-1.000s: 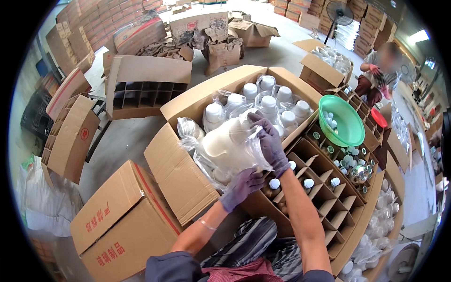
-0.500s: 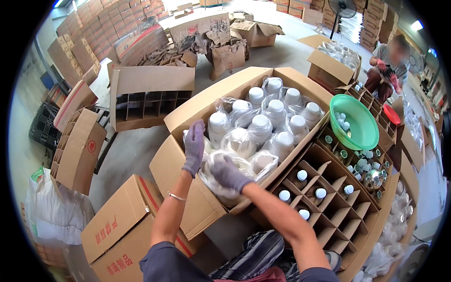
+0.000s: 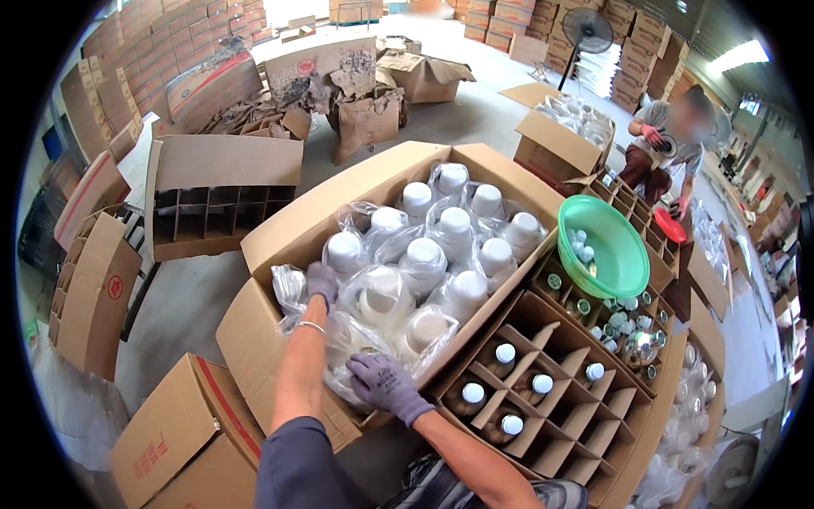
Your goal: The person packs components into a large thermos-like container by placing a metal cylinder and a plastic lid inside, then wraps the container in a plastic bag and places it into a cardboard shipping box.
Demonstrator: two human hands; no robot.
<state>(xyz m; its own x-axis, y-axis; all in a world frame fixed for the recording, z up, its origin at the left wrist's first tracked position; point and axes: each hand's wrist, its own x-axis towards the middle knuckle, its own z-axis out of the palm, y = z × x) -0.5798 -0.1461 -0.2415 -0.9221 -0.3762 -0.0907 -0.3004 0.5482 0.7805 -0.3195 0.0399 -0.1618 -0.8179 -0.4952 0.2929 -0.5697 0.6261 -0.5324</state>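
A large open carton [image 3: 254, 243] stands in front of me, filled with white-topped bottles [image 3: 424, 254] in clear plastic bags. My left hand [image 3: 322, 282], in a grey-purple glove, reaches down among the bags at the carton's left side. Motion blurs its fingers, so their grip does not show. At the near corner my right hand [image 3: 387, 386], gloved the same way, has its fingers curled on the clear plastic bag [image 3: 349, 341] of a near bottle. Part of that bottle is hidden under crumpled plastic.
To the right stands a divided carton [image 3: 560, 356] with several white-capped bottles. A green basin [image 3: 604, 246] with white caps rests beyond it. A closed carton [image 3: 191, 416] is at lower left, an empty divided box [image 3: 225, 161] farther back. A person [image 3: 670, 144] in red gloves crouches at far right.
My left hand has moved from the carton's left rim down among the bags. My right hand has drawn back toward the near corner. The view has shifted right.
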